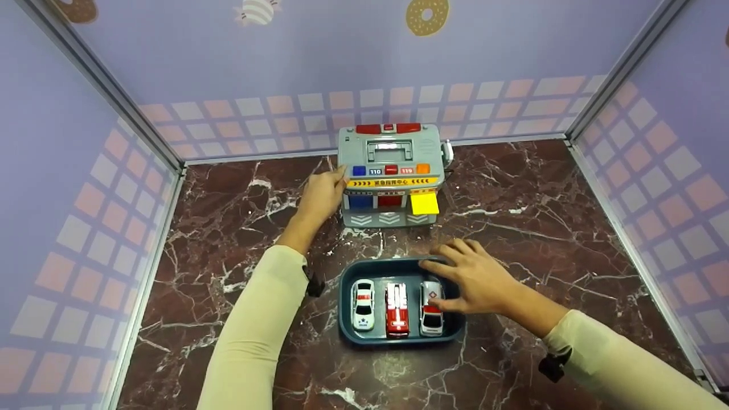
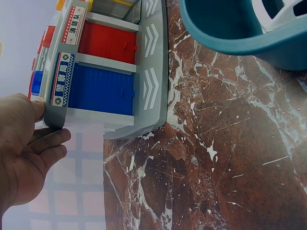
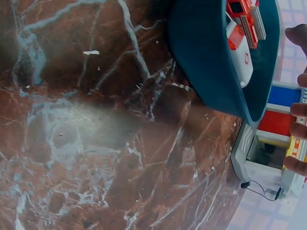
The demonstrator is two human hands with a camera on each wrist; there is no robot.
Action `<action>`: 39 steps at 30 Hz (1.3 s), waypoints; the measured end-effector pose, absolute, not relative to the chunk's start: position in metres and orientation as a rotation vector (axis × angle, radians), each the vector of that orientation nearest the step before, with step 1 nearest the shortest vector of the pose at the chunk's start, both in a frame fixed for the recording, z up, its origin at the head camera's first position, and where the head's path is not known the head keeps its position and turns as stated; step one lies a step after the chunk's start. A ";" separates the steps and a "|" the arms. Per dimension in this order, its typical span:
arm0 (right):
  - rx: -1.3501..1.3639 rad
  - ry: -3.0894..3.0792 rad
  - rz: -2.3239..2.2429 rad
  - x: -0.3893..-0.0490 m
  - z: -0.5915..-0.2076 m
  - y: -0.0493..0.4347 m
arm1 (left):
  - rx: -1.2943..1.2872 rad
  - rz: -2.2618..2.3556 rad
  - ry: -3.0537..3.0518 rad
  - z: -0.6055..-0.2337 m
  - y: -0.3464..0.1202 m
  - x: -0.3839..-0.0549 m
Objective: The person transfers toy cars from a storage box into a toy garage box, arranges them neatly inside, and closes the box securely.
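Brown desk (image 1: 228,347), purple walls (image 1: 342,51) on 3 sides
The left hand's grip (image 1: 323,196) pinches the left edge of the far grey toy station (image 1: 393,182). The right hand's grip (image 1: 478,279) is spread over the near blue tray (image 1: 393,267), blocking some of the ambulance (image 1: 431,291). A red truck (image 1: 397,310) and white car (image 1: 363,307) sit left.

Bench (image 1: 547,228) surfaced in red-brown, white-veined marbling; a pale glare (image 1: 393,370) is reflected at its near side. Enclosed by lilac back wall (image 1: 330,57), left wall (image 1: 51,148) and right wall (image 1: 672,74), each printed with pink-and-white checks (image 1: 401,95); corners framed by grey metal posts (image 1: 107,85); doughnuts (image 1: 427,29) printed on back wall
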State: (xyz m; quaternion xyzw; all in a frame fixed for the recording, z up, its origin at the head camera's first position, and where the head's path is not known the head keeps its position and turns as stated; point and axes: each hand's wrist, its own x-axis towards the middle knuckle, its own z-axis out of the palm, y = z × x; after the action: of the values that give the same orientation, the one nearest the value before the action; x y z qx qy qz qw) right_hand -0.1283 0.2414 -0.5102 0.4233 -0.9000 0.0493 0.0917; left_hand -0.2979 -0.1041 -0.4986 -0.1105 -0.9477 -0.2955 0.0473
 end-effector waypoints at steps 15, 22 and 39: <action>1.267 -2.703 -0.103 -0.107 -0.527 0.235 | -0.340 -0.844 -2.910 -0.501 -0.103 -0.298; 1.256 -2.747 -0.186 -0.105 -0.528 0.229 | -0.337 -0.861 -2.899 -0.501 -0.104 -0.298; 1.247 -2.800 -0.203 -0.100 -0.539 0.222 | -0.316 -0.861 -2.914 -0.497 -0.103 -0.296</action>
State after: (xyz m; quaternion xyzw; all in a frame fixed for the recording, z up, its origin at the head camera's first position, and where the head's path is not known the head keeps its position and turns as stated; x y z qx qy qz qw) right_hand -0.0998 0.2221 -0.5390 0.4057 -0.9109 -0.0660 0.0348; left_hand -0.2960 -0.1028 -0.4973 -0.1034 -0.9529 -0.2817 0.0434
